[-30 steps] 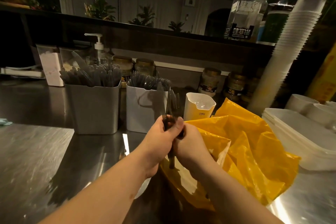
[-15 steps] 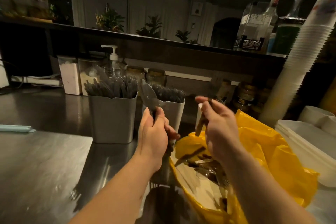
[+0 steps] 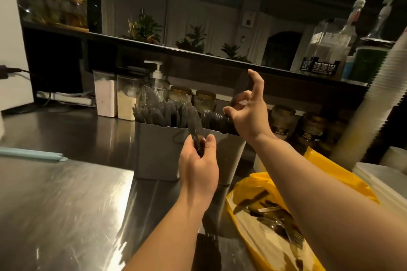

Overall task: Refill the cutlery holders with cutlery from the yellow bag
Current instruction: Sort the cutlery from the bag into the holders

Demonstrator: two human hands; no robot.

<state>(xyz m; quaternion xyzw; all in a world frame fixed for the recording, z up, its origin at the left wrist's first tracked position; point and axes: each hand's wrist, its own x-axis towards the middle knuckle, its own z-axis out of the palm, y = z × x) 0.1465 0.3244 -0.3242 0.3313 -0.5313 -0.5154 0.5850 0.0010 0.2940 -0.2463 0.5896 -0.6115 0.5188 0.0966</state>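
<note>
1. Head view: nearest the camera, two bare forearms reach forward over the steel desk (image 3: pixel 66 204), which shows streaks of reflected light.
2. At lower right the yellow bag (image 3: pixel 330 167) lies open on the desk, partly under the right forearm. Loose dark cutlery (image 3: pixel 277 211) lies jumbled inside it on a pale lining.
3. The left hand (image 3: pixel 198 167) is in the middle, its fingers curled round the handle of a dark knife (image 3: pixel 194 123). The blade points up and leans slightly left, in front of the holders. Whether it grips more than one piece cannot be told.
4. Just beyond that hand, two cutlery holders stand side by side on the desk. The grey holder (image 3: pixel 156 154) on the left is packed with dark upright pieces. The white holder (image 3: pixel 234 152) on the right also holds dark cutlery, partly hidden by the right wrist.
5. The right hand (image 3: pixel 246 116) is raised above the white holder. Its thumb and forefinger pinch a lone utensil (image 3: pixel 241 84) that stands upright, while the other fingers spread upward. The utensil is too blurred to tell its kind.
6. To the far left, a pale blue strip (image 3: pixel 33 154) lies flat on the desk.
7. Behind the holders stand a pump bottle (image 3: pixel 155 81), two pale canisters (image 3: pixel 104 94) and a row of lidded jars (image 3: pixel 204 99).
8. A tall stack of white cups (image 3: pixel 378 99) leans at the right edge.
9. Farthest back, a dark shelf (image 3: pixel 198 53) carries potted plants (image 3: pixel 145 26).
</note>
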